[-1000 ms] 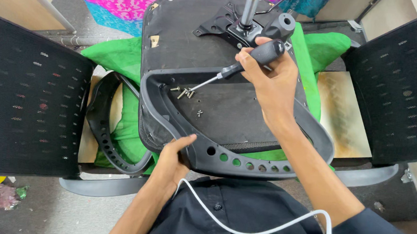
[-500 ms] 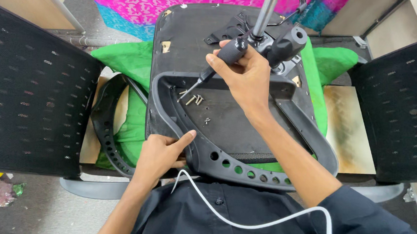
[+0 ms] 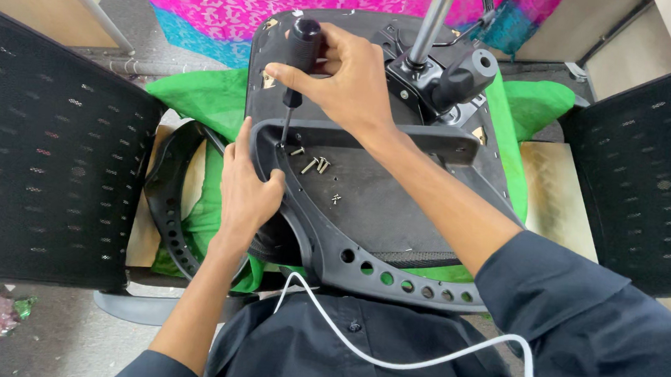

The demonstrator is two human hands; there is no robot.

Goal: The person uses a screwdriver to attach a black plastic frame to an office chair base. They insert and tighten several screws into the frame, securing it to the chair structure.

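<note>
An upturned office chair seat [image 3: 397,208] lies in front of me on a green cloth [image 3: 200,100], with its grey plastic frame [image 3: 361,265] on top. My right hand [image 3: 343,79] grips a black-handled screwdriver [image 3: 300,48] held upright, its tip down at the frame's left corner. My left hand [image 3: 245,186] clasps the frame's left edge just below that tip. Several loose screws [image 3: 314,163] lie on the seat underside beside the tip.
The chair's metal post and mechanism [image 3: 439,62] stand at the seat's far end. Black mesh chair backs flank me, one at left [image 3: 47,152] and one at right [image 3: 651,171]. A curved black armrest piece [image 3: 165,208] lies at left. A white cable [image 3: 387,357] crosses my dark shirt.
My right hand swung the screwdriver from a slant to upright over the frame's left corner. My left hand slid from the frame's near edge up to its left side.
</note>
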